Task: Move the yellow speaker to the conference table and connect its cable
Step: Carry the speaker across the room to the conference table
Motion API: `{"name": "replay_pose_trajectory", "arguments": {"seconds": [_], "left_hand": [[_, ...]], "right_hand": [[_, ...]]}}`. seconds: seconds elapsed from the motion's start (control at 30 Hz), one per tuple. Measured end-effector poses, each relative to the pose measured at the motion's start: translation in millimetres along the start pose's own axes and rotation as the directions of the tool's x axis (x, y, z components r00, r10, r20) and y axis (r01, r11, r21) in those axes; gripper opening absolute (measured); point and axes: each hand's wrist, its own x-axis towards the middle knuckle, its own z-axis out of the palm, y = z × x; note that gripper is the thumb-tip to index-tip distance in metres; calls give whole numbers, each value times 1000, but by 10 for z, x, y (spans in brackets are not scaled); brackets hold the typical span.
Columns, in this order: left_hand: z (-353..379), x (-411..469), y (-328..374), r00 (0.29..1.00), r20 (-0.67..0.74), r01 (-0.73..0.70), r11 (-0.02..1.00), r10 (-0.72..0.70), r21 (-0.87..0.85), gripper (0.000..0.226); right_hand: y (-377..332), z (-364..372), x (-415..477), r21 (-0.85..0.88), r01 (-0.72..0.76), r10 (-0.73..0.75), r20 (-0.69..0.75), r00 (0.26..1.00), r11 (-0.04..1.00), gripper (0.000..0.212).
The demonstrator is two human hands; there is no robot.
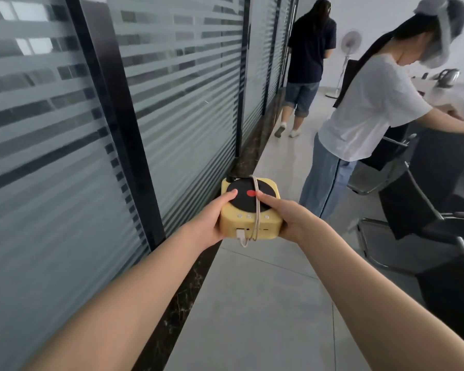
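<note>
Both forearms extended: left hand (212, 218) and right hand (287, 218) clamped on yellow speaker (251, 210), wound cable (257, 210) pinned; carry level.

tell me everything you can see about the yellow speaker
The yellow speaker is a boxy, rounded-corner unit that looks like plastic, with a black round top bearing a red spot and small pale buttons along its near edge. A beige cable is wrapped around it. The left hand and right hand hold it level above the floor.
</note>
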Motion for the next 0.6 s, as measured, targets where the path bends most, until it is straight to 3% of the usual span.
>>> {"name": "replay_pose_trajectory", "arguments": {"seconds": [0.27,0.6], "left_hand": [[20,802,335,999,5,46,999,-46,12,35],[-88,1980,1101,998,25,58,997,-60,57,38]], "right_hand": [[-375,-77,758,3,-38,38,-38,999,999,69],[-1085,66,1838,25,-24,26,-81,996,999,66]]}}
